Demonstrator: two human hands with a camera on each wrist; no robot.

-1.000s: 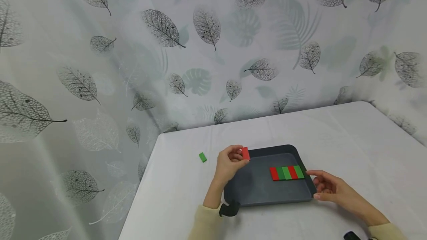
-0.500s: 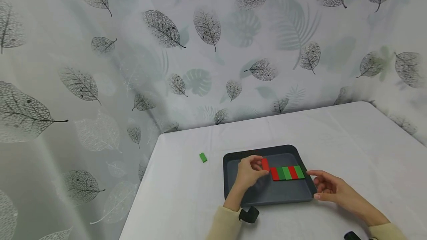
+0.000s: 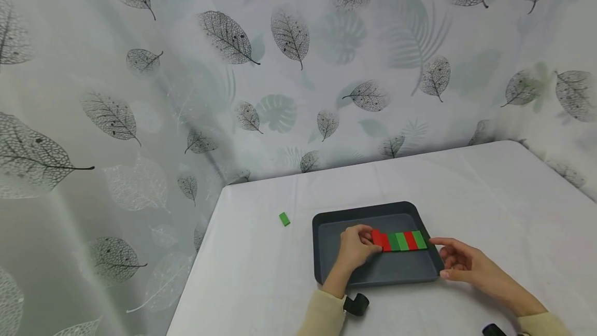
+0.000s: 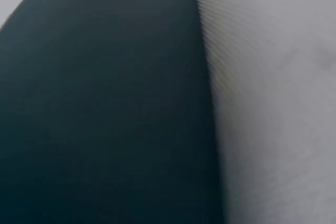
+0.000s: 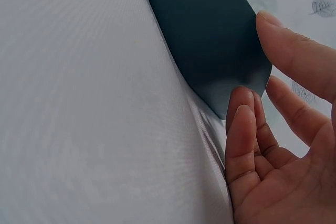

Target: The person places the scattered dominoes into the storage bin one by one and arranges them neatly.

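Observation:
In the head view my left hand [image 3: 354,248] reaches over the dark grey tray [image 3: 336,229], pinching a small red tile [image 3: 375,238] between thumb and fingers. That tile is at the left end of a row of red and green tiles [image 3: 402,241] inside the tray and looks close against the end red one. My right hand [image 3: 466,265] is at the tray's right side, index finger and thumb reaching its outer wall, the other fingers loosely bent. In the right wrist view, the thumb [image 5: 294,51] touches the tray wall [image 5: 205,30]. The left wrist view shows only the tray's side [image 4: 105,98], blurred.
A single green tile [image 3: 284,219] lies on the white tablecloth [image 3: 242,268], left of the tray. Behind the table hangs a leaf-patterned curtain [image 3: 298,82]. A black wrist device [image 3: 356,305] sits by the left cuff, near the tray's front rim.
My left hand has carried the red tile rightward from the tray's upper left rim to the left end of the row. The right hand has stayed at the tray's right side.

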